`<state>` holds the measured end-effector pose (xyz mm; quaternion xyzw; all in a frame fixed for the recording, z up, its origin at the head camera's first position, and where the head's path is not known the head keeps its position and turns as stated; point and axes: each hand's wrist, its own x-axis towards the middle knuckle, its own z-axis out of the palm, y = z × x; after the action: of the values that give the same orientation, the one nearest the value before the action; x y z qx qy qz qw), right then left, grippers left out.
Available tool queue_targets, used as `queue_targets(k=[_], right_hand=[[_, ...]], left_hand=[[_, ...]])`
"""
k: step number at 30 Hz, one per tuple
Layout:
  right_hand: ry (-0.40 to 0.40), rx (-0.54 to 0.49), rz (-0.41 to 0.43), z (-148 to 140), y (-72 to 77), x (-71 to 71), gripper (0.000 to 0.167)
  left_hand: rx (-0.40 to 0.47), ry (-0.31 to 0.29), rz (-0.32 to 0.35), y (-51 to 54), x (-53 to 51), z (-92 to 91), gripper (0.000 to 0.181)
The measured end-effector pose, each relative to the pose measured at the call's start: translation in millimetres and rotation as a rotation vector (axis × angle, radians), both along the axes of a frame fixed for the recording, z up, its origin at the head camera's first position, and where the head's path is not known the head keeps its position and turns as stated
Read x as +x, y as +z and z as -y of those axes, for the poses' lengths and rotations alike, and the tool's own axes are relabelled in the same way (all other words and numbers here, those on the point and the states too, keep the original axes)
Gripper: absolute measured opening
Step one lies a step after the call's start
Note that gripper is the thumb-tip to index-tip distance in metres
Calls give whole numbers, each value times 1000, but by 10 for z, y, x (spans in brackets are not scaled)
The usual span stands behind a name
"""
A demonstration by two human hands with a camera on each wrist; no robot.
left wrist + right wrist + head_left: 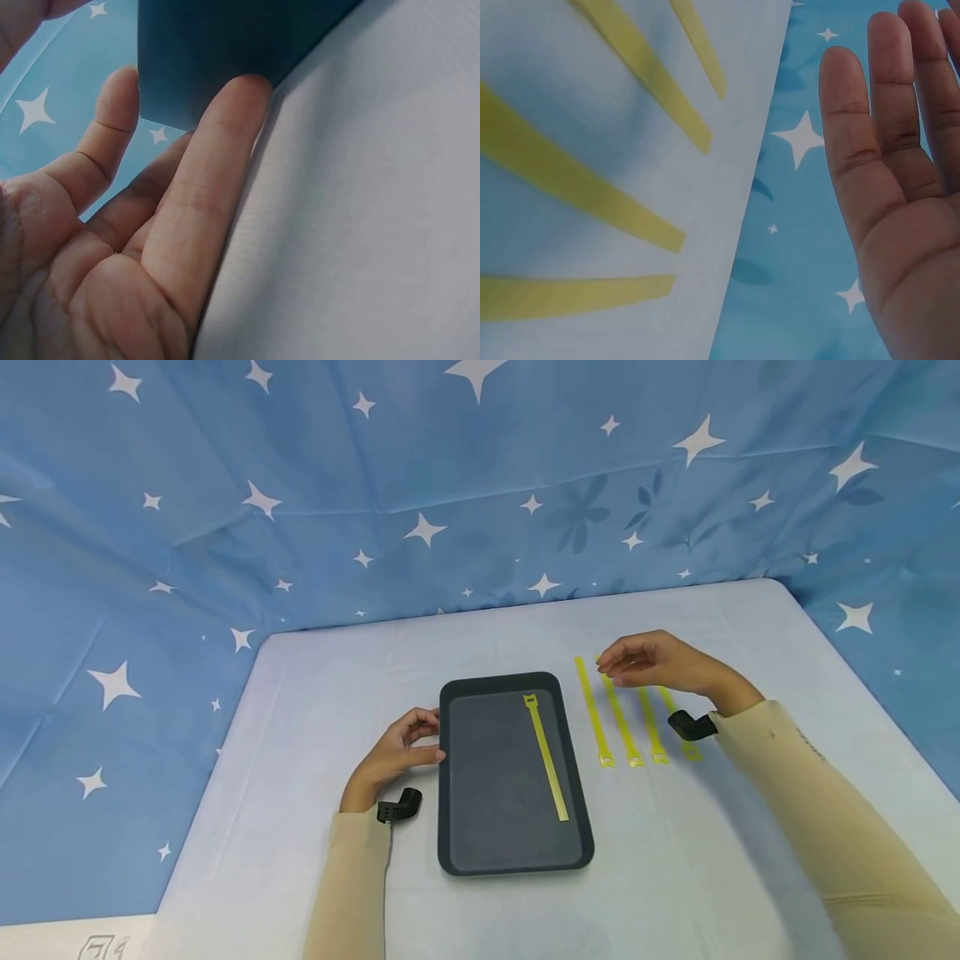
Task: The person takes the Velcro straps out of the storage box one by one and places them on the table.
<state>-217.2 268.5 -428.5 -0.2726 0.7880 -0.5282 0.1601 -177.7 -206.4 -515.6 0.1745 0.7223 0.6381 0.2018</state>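
Note:
A dark grey rectangular tray (483, 777) lies on the table with one yellow cable tie (547, 756), a flat strap with a slotted head, on its right side. Several more yellow cable ties (592, 710) lie side by side to the right of the tray. My left hand (393, 750) touches the tray's left side; the left wrist view shows its fairly straight fingers (206, 172) against the tray wall (210, 52). Above the far ends of the loose ties hovers my right hand (663, 662), fingers relaxed. In the right wrist view that hand (915, 247) holds nothing, apart from the ties (585, 187).
A white cloth covers the table (322, 693). Behind and beside it hangs a blue curtain (315, 468) with white stars. A pale printed item (45, 941) shows at the lower left corner. Each wrist wears a black camera (692, 727).

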Motion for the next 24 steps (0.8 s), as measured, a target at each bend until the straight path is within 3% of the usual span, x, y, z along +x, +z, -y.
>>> queue_targets(k=[10,24], right_hand=[[11,28,36,142,11,-33,28],[97,11,27,309,-29,-89,29]], left_hand=[[1,8,3,8,-1,-4,49],[3,3,-16,18,1,-2,48]])
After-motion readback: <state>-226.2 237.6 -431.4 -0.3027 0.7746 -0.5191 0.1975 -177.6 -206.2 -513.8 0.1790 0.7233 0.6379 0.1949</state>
